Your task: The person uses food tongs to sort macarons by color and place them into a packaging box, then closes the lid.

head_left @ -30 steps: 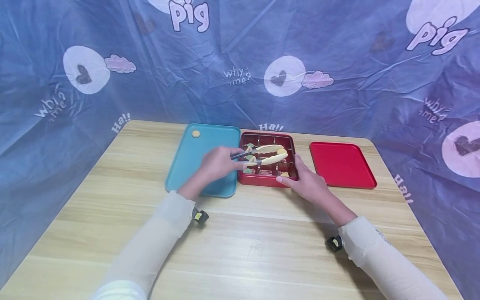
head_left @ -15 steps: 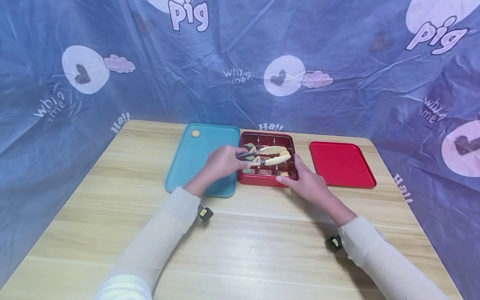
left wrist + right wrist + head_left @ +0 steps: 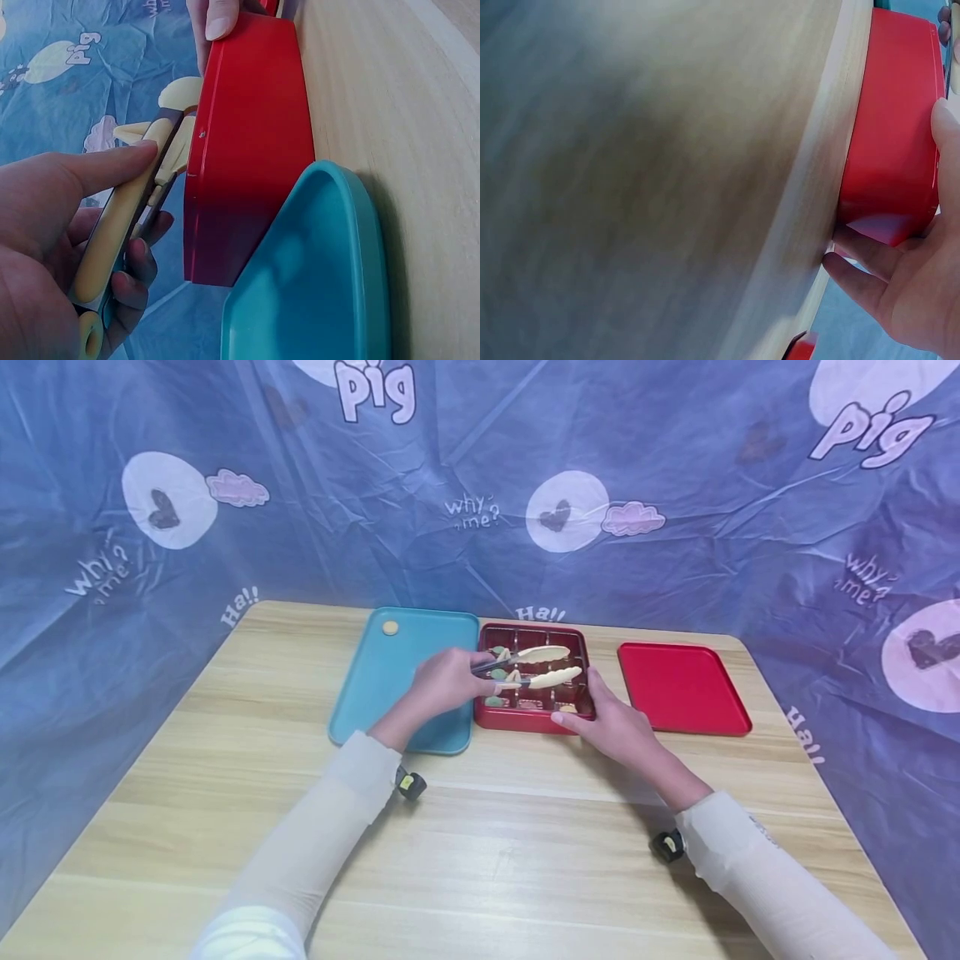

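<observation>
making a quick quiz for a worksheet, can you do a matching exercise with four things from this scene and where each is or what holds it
1. tongs
2. red box
3. flat red tray
4. round pale piece

A. on the teal tray, near its far left corner
B. divided inside, right hand at its corner
C. gripped by the left hand
D. flat on the table, toward its right edge

Pairs: 1-C, 2-B, 3-D, 4-A

a blue printed cloth [image 3: 360, 510] hangs behind the wood-grained table [image 3: 510, 852].
</observation>
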Available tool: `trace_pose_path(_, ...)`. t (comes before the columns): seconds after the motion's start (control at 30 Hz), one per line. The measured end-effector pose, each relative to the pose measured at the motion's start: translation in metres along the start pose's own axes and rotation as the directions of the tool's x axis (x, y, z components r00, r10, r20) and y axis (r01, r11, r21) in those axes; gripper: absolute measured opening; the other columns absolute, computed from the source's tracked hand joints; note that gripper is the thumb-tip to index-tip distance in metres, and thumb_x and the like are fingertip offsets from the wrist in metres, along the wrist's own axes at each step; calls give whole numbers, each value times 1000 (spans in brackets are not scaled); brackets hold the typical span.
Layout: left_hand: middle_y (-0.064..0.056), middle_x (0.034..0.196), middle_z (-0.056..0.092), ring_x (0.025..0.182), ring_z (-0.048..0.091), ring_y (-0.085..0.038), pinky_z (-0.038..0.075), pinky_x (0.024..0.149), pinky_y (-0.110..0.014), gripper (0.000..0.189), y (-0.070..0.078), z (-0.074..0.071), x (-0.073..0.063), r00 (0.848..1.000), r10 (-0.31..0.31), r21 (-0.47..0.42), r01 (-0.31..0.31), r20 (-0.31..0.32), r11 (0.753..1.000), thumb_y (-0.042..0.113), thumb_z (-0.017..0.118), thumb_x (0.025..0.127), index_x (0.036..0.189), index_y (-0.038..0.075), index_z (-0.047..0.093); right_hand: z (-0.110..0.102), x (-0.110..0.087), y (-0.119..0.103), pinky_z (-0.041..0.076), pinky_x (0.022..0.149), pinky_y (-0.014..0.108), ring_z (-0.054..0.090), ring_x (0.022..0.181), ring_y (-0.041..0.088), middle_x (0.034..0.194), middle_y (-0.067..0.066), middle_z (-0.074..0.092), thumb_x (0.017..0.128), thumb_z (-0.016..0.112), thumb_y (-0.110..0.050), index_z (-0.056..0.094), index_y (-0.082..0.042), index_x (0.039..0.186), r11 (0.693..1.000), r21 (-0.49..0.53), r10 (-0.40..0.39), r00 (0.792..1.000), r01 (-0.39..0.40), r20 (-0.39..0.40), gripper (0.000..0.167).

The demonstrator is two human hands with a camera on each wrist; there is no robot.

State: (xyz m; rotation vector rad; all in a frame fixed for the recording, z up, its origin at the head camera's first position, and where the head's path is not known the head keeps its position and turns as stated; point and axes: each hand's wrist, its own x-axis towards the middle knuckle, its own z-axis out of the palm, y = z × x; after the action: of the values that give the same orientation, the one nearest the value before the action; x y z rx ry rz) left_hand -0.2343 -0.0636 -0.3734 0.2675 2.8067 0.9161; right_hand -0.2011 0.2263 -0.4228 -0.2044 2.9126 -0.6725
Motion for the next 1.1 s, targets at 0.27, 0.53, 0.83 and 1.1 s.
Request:
trace_pose_path(0.27, 3, 123, 68, 66, 51, -20, 42, 64, -38, 63, -8, -6, -4, 1000, -19, -71, 17, -20, 997, 50, 80, 82, 139, 31, 62, 0, 0, 0, 34, 106, 73, 31, 149, 42, 170, 10, 13, 75, 46, -92, -3, -15, 163, 1000, -10, -3, 1000, 3, -3, 127)
trace_pose_path(0.53, -6, 75, 59, 51, 41, -15, 35, 44, -29, 65, -20, -21, -15, 999, -38, -155, 33, -26, 987, 45, 81, 82, 142, 31, 60, 0, 0, -1, 34, 106, 73, 32, 148, 43, 170, 11, 14, 74, 46, -93, -4, -17, 163, 1000, -5, 4, 1000, -4, 3, 127)
trace_pose_path(0.83, -7, 79, 55, 55, 41, -17, 34, 47, -29, 69, -44, -33, -33, 996, -54, -157, 42, -75, 987, 44, 82, 81, 144, 30, 57, -1, 0, 0, 38, 104, 72, 36, 145, 44, 168, 13, 18, 76, 47, -91, -3, -16, 163, 1000, -16, -8, 1000, 8, -10, 126)
trace_pose_path(1.1, -5, 132, 66, 88, 57, -25, 43, 63, -35, 73, -71, -53, -48, 985, -127, -94, 117, -115, 989, 50, 78, 82, 147, 28, 53, 0, -1, -1, 38, 103, 72, 37, 145, 44, 168, 12, 19, 75, 48, -91, -5, -18, 163, 1000, -7, 0, 1000, 0, -6, 126)
